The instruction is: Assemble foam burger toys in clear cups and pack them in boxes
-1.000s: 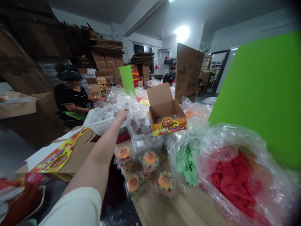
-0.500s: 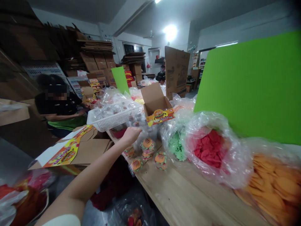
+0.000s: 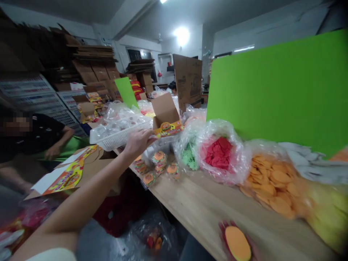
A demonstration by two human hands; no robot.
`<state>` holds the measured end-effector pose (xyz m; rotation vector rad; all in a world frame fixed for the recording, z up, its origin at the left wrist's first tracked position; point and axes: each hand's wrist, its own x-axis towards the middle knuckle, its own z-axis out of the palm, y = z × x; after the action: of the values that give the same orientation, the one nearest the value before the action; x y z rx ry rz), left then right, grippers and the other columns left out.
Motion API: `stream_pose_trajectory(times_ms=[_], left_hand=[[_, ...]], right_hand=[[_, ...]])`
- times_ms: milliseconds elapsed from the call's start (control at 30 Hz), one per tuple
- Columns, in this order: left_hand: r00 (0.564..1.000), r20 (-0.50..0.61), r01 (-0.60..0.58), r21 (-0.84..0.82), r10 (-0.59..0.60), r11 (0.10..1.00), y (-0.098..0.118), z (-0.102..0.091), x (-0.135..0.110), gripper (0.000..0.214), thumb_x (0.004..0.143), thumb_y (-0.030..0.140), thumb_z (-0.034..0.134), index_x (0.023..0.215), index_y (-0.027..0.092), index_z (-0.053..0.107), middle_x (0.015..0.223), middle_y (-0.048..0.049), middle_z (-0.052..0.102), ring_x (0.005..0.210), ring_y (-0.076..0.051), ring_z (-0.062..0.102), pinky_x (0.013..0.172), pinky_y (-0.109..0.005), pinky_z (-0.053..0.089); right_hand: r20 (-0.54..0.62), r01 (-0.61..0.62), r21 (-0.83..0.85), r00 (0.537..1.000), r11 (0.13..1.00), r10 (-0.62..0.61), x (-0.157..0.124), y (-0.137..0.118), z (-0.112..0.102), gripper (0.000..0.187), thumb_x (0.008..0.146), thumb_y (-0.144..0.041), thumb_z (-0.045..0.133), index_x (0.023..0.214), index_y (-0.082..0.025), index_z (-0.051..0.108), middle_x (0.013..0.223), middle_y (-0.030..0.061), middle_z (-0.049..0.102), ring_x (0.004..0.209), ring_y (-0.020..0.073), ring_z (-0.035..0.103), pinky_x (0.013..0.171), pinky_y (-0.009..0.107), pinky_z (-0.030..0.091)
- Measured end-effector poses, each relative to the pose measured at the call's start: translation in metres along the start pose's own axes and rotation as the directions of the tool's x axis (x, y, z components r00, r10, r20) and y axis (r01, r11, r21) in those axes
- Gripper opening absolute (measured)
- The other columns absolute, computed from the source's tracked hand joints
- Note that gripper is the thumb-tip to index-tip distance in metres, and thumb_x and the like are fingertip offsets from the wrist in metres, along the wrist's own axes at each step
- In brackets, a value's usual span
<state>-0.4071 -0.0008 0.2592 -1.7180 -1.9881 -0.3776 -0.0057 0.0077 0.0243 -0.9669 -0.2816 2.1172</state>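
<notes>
My left hand (image 3: 137, 142) reaches forward over the table, its blurred fingertips beside the lower left front corner of an open cardboard display box (image 3: 168, 129) with a burger picture. Whether those fingers grip the box I cannot tell. Low in the picture, my right hand (image 3: 223, 235) holds an oval orange foam piece (image 3: 238, 243), its flat face up and a yellow edge showing beneath. Several burger-patterned packs (image 3: 159, 157) stand on the table just below my left hand, some stacked.
Plastic bags of green (image 3: 191, 156), red (image 3: 219, 154) and orange foam pieces (image 3: 272, 181) line the table (image 3: 187, 199). A white basket (image 3: 119, 139) of clear containers stands behind my left hand. Flattened printed cartons (image 3: 67, 177) lie left, beside a seated person (image 3: 40, 134). A green board (image 3: 277, 90) rises behind.
The view has swung right and down. My left hand has come closer to the display box, its fingers less curled. My right hand with the orange foam piece has entered at the bottom.
</notes>
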Motion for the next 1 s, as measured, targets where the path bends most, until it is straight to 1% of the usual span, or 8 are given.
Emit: stream_pose_trajectory(times_ms=[100, 233, 333, 500, 633, 733, 900, 1000], left_hand=[[0.990, -0.043, -0.142, -0.257, 0.136, 0.956, 0.089, 0.030, -0.060, 0.026, 0.081, 0.043, 0.052, 0.097, 0.025, 0.063, 0.084, -0.0061, 0.061, 0.087, -0.023, 0.053, 0.087, -0.037, 0.034], [0.941, 0.232, -0.054, -0.614, 0.245, 0.787, 0.234, 0.091, -0.153, 0.022, 0.086, 0.033, 0.045, 0.098, 0.029, 0.063, 0.083, -0.0088, 0.060, 0.086, -0.024, 0.052, 0.087, -0.040, 0.031], [0.883, 0.342, 0.007, -0.693, 0.320, 0.721, 0.294, 0.104, -0.190, 0.028, 0.081, 0.035, 0.052, 0.108, 0.030, 0.058, 0.103, -0.0103, 0.059, 0.102, -0.028, 0.048, 0.097, -0.047, 0.022], [0.869, 0.415, 0.110, -0.694, 0.270, 0.711, 0.299, 0.112, -0.137, 0.049, 0.077, 0.042, 0.056, 0.121, 0.025, 0.047, 0.131, -0.0116, 0.042, 0.123, -0.029, 0.032, 0.102, -0.044, 0.020], [0.617, 0.717, 0.392, -0.638, 0.325, 0.663, 0.311, 0.147, -0.096, 0.045, 0.048, 0.031, 0.077, 0.088, 0.018, 0.060, 0.097, -0.0089, 0.061, 0.099, -0.029, 0.053, 0.086, -0.036, 0.039], [0.561, 0.780, 0.539, -0.598, 0.276, 0.593, 0.324, 0.164, -0.105, 0.022, 0.054, 0.028, 0.071, 0.065, 0.017, 0.056, 0.063, -0.0019, 0.060, 0.071, -0.022, 0.058, 0.067, -0.030, 0.044], [0.551, 0.831, 0.805, -0.552, 0.069, 0.218, 0.347, 0.154, -0.144, 0.020, 0.076, 0.029, 0.048, 0.092, 0.017, 0.052, 0.088, -0.0068, 0.064, 0.073, -0.017, 0.059, 0.059, -0.026, 0.045], [0.499, 0.861, 0.867, -0.494, 0.102, -0.066, 0.370, 0.141, -0.156, 0.028, 0.076, 0.031, 0.052, 0.101, 0.019, 0.051, 0.102, -0.0080, 0.062, 0.082, -0.017, 0.061, 0.064, -0.027, 0.049]], right_hand=[[-0.069, -0.017, 0.124, 0.997, 0.992, 0.026, -0.012, -0.007, -0.021, 0.024, 0.078, -0.029, 0.048, 0.096, -0.023, 0.063, 0.104, 0.0042, 0.064, 0.105, 0.0210, 0.057, 0.084, 0.042, 0.051], [-0.075, 0.055, 0.374, 0.997, 0.926, -0.028, -0.042, -0.030, -0.057, 0.032, 0.079, -0.032, 0.044, 0.103, -0.019, 0.061, 0.111, 0.0078, 0.063, 0.112, 0.0208, 0.053, 0.090, 0.040, 0.048], [-0.109, 0.157, 0.405, 0.986, 0.901, -0.123, -0.064, -0.043, -0.083, 0.034, 0.081, -0.035, 0.045, 0.107, -0.019, 0.059, 0.114, 0.0083, 0.062, 0.114, 0.0198, 0.052, 0.091, 0.039, 0.047], [-0.095, 0.170, 0.455, 0.985, 0.874, -0.142, -0.074, -0.043, -0.105, 0.034, 0.083, -0.036, 0.042, 0.106, -0.018, 0.059, 0.112, 0.0080, 0.062, 0.113, 0.0197, 0.052, 0.092, 0.040, 0.046], [-0.062, 0.173, 0.456, 0.985, 0.873, -0.163, -0.067, -0.040, -0.103, 0.033, 0.083, -0.038, 0.043, 0.103, -0.019, 0.060, 0.109, 0.0074, 0.063, 0.112, 0.0210, 0.053, 0.092, 0.044, 0.045], [-0.040, 0.178, 0.443, 0.983, 0.878, -0.180, -0.067, -0.043, -0.102, 0.033, 0.082, -0.040, 0.044, 0.103, -0.020, 0.059, 0.109, 0.0071, 0.063, 0.111, 0.0209, 0.053, 0.092, 0.046, 0.044], [-0.029, 0.218, 0.391, 0.974, 0.894, -0.225, -0.070, -0.057, -0.096, 0.033, 0.081, -0.041, 0.046, 0.103, -0.020, 0.059, 0.108, 0.0071, 0.064, 0.107, 0.0214, 0.056, 0.091, 0.045, 0.044], [-0.024, 0.279, 0.296, 0.958, 0.913, -0.285, -0.063, -0.065, -0.084, 0.031, 0.080, -0.041, 0.048, 0.101, -0.021, 0.059, 0.104, 0.0057, 0.065, 0.103, 0.0215, 0.058, 0.090, 0.044, 0.045]])
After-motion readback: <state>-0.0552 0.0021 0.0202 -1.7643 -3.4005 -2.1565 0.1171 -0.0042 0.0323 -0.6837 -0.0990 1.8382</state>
